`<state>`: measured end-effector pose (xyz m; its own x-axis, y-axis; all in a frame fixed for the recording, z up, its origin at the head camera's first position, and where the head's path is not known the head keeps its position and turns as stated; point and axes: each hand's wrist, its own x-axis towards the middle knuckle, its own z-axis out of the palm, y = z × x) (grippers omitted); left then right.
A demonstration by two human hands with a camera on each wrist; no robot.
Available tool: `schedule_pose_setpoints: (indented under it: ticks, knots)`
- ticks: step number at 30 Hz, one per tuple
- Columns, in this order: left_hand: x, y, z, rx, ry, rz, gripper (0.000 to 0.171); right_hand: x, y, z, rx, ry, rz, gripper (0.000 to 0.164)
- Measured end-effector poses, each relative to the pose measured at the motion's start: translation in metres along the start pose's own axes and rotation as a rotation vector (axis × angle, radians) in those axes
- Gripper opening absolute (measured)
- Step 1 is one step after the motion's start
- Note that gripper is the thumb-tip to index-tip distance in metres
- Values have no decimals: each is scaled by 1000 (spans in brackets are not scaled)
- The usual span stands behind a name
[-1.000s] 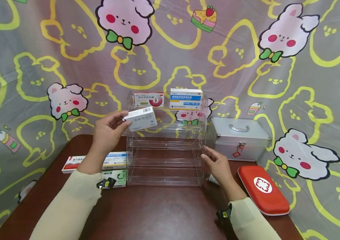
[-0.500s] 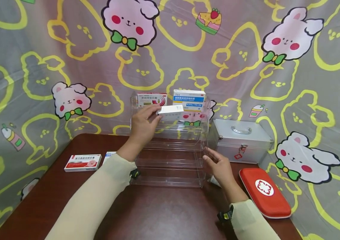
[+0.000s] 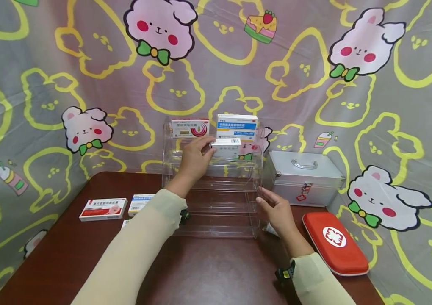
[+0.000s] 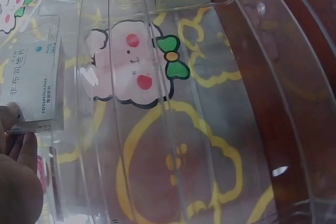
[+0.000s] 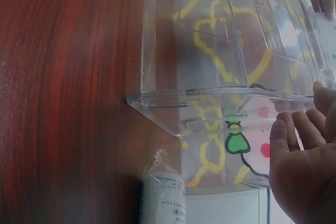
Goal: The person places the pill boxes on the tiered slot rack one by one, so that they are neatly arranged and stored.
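My left hand (image 3: 194,160) pinches a small white medicine box (image 3: 228,144) by its left end. The box is at the upper front of a clear tiered display rack (image 3: 211,185), just below the top tier. In the left wrist view the white box (image 4: 34,80) has its printed face showing, with thumb and fingers at one end. Whether it touches the shelf I cannot tell. My right hand (image 3: 278,208) is at the rack's right side, its fingers fairly straight. In the right wrist view the right hand (image 5: 307,153) has its fingertips against or very near the clear side wall.
On the top tier stand a red-and-white box (image 3: 190,128) and a blue-and-white box (image 3: 237,123). Left on the table lie a red-and-white box (image 3: 103,209) and a partly hidden blue-and-white box (image 3: 139,203). Rightward are a silver case (image 3: 305,176), red pouch (image 3: 336,243) and wrapped roll (image 5: 164,198).
My left hand has carried the white box rightward from the rack's left side to under the blue-and-white box, tipping its top face into view. My right hand has stayed by the rack's side.
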<state>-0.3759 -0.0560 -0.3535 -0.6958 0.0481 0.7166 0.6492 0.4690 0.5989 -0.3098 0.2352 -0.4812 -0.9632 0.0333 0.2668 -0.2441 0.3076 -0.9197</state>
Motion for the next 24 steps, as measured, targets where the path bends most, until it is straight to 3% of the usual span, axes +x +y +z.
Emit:
schedule_pose_setpoints:
  ticks: [10,14,24]
  knots:
    - [4,-3,14,-78,-27,-129,30,1,1,1,-9,12,-5,47]
    - [5,-1,20,-64,-38,-130,31,1,2,2,-10,10,-36,48]
    - [3,2,33,-66,-73,-112,32,0,2,2,17,20,-6,47]
